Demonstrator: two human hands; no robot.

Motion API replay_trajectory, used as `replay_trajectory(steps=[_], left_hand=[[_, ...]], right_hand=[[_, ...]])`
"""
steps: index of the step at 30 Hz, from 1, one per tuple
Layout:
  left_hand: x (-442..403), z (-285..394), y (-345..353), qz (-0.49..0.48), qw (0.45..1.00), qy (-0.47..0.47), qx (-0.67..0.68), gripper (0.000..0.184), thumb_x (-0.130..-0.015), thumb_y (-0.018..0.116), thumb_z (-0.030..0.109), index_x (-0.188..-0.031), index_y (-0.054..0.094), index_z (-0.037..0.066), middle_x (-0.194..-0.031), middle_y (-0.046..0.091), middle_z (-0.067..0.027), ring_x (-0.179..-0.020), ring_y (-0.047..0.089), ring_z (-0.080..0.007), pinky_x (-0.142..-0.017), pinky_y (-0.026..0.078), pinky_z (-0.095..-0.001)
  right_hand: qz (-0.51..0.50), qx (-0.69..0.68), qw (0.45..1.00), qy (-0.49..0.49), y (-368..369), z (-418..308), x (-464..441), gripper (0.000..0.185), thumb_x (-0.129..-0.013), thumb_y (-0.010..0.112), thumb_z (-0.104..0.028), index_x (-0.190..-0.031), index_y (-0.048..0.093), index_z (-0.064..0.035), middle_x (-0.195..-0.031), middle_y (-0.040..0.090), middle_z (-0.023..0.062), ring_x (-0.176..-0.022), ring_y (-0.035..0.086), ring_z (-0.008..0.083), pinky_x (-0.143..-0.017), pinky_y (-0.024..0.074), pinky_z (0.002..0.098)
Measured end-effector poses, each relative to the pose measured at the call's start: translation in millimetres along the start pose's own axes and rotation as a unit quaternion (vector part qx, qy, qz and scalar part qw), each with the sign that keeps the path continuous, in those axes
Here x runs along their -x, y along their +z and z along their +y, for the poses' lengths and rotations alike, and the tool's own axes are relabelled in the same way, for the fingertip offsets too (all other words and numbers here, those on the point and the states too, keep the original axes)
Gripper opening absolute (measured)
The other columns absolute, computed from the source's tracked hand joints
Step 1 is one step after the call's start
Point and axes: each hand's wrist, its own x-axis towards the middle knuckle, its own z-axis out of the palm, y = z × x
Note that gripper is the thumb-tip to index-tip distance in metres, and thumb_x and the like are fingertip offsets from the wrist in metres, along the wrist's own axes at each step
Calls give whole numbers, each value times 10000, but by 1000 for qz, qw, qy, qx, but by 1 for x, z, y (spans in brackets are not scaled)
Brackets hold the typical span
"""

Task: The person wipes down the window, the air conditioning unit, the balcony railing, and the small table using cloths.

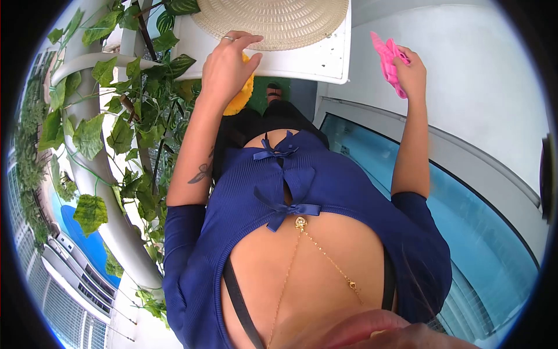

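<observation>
My left hand is raised at the near edge of the white table, with a ring on one finger. Behind its palm and thumb hangs a yellow fluffy cleaning pad, partly hidden by the hand. The fingers look curled around its upper part. Over on the right, away from the table, my right hand grips a crumpled pink cloth with a ridged texture. The cloth sticks out above and below my fingers. A round woven beige placemat lies on the table.
Leafy vines twine around a white railing on my left, with buildings and a blue pool beyond. To my right are a white wall and a glass panel. Below the table shows green flooring.
</observation>
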Motion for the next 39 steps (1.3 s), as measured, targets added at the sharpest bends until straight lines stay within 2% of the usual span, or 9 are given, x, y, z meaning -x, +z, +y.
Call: replay_trajectory(steps=[10,16,22,27,29,33,36,37,39], left_hand=[[-58,-14,63,-45,980,134,-139,240,-839,643,352,-948,675,140,-991,652,-54,-737,670,-283,-675,540,-409],[-68,-38,54,24,999,14,-27,265,-872,626,350,-947,663,99,-828,704,-88,-722,668,-306,-638,520,-384],[-67,-57,59,48,993,-38,102,298,-870,655,338,-1005,660,72,-864,712,-103,-750,686,-214,-684,515,-318],[-66,-60,54,24,985,-61,157,321,-858,653,367,-968,663,66,-854,711,-96,-756,687,-268,-694,522,-359],[-67,-63,56,42,988,-30,149,296,-871,660,320,-1017,657,62,-858,711,-88,-715,663,-156,-675,499,-276],[-65,-62,58,33,988,-25,146,289,-872,661,309,-1014,656,58,-860,712,-91,-723,670,-156,-671,501,-278],[-63,-65,58,39,987,-18,153,288,-867,666,306,-1008,659,55,-865,712,-95,-740,680,-165,-679,506,-285],[-64,-64,58,39,986,-26,159,290,-867,666,308,-1007,660,54,-867,712,-98,-752,684,-173,-685,509,-289],[-64,-64,58,35,985,-37,167,293,-868,665,310,-1006,662,53,-870,711,-101,-763,689,-180,-691,512,-293]], right_hand=[[40,-43,934,-353,123,-73,87,192,-778,660,-188,-938,709,-95,-1030,601,39,-964,522,251,-849,413,381],[170,11,945,-281,135,-50,-22,144,-793,642,-155,-897,702,-75,-938,640,47,-895,545,259,-785,439,393],[13,-68,950,-305,127,-63,41,164,-720,679,-63,-883,689,-44,-934,637,105,-886,569,295,-837,481,380],[28,20,966,-256,116,-61,-2,221,-725,689,-51,-945,670,-37,-956,630,124,-925,571,322,-847,475,397],[-25,19,971,-237,112,-66,-3,249,-742,683,-41,-988,653,-28,-978,627,131,-944,574,331,-841,474,409],[49,64,945,-315,122,-54,-34,186,-738,680,-32,-913,626,-1,-934,615,147,-942,570,341,-839,464,416],[-39,47,969,-240,122,-62,-21,159,-771,589,-131,-815,605,21,-834,609,214,-816,584,372,-781,472,445],[-35,106,914,-391,126,-58,-13,132,-722,618,-125,-780,608,-6,-745,588,187,-762,565,362,-736,458,457],[-48,122,905,-404,126,-52,-24,112,-707,621,-115,-747,600,-13,-732,588,182,-749,561,355,-721,456,453]])
